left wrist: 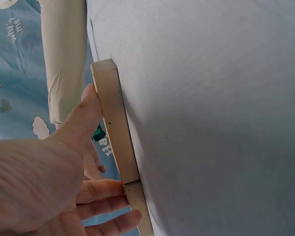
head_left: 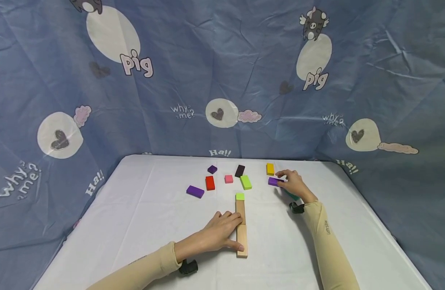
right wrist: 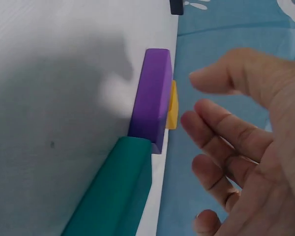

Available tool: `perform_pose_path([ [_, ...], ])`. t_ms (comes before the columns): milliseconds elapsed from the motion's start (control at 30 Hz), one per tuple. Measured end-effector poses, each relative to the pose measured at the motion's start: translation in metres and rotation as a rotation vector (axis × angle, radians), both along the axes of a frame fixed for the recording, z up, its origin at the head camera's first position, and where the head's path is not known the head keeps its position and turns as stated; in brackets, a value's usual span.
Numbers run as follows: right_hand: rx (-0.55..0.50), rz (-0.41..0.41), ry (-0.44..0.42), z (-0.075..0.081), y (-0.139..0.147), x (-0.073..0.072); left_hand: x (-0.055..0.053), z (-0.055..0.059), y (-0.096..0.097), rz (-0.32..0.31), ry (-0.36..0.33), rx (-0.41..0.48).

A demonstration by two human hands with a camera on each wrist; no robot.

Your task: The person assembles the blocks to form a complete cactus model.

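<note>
Two plain wooden blocks lie end to end in a line, a nearer one (head_left: 242, 243) and a farther one (head_left: 240, 209), with a small light green block (head_left: 240, 196) at the far end. My left hand (head_left: 219, 233) rests along them from the left, thumb at the near block and spread fingertips around the joint. On the right, my right hand (head_left: 294, 184) hovers close over a purple block (head_left: 274, 181), its bent fingers apart from it in the right wrist view. A teal block (right wrist: 113, 187) lies against that purple block's near end, partly hidden by the hand in the head view.
Farther back lie a yellow block (head_left: 270, 169), a light green block (head_left: 246, 182), a black block (head_left: 240, 171), a pink block (head_left: 228, 179), a red block (head_left: 210, 183) and two purple blocks. A blue patterned cloth (head_left: 222, 80) hangs behind the white table (head_left: 153, 209).
</note>
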State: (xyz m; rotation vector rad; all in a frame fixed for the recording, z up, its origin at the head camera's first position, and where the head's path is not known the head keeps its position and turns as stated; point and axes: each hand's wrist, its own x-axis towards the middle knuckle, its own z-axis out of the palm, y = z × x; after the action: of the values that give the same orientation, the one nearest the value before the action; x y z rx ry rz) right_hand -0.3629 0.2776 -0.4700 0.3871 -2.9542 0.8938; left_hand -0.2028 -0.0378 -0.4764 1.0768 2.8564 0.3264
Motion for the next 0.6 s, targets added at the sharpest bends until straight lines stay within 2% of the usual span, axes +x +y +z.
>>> perform_pose_path([
  [167,0.063,0.008,0.015,-0.007,0.002,-0.003,0.0,0.0,-0.001,-0.005,0.014,0.0],
  [367,0.063,0.026,0.07,-0.013,0.002,-0.005,-0.001,0.0,-0.001,-0.007,0.0,0.009],
  [600,0.074,0.048,0.046,-0.012,-0.004,-0.005,0.0,0.0,-0.001,-0.001,-0.018,0.007],
])
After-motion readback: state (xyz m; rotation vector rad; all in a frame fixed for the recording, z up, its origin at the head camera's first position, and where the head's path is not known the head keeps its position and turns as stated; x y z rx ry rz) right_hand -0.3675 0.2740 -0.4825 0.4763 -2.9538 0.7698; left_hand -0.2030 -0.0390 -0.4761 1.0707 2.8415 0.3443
